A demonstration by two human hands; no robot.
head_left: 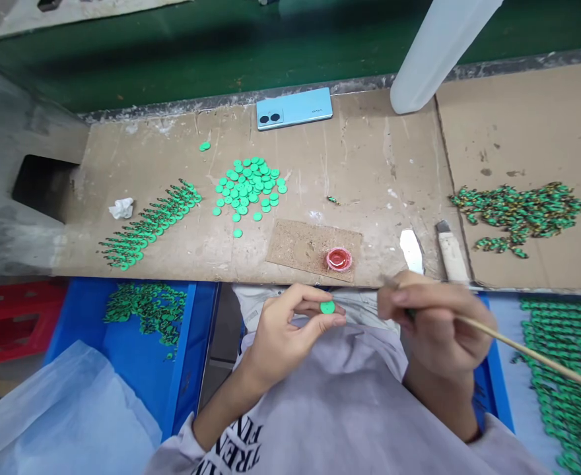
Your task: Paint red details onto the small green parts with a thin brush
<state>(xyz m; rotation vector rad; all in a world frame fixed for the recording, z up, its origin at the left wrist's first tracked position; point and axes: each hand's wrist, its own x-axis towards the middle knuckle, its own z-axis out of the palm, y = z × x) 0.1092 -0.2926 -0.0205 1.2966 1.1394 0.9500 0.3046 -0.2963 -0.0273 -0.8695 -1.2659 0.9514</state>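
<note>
L hand (290, 326) pinches small flat green plastic disc (327, 307) by rim; light, stiff, prob. slippery. R hand (432, 323) closed on thin wooden stick (533, 356).

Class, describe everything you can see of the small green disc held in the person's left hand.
The green disc is small, round, flat and plain bright green, seemingly plastic. It is pinched between thumb and fingertips of the left hand, flat face turned up toward the camera, above the person's lap just before the bench edge. Only those fingers touch it. It looks like the loose discs heaped on the bench. Finer detail is too small to tell.
</note>
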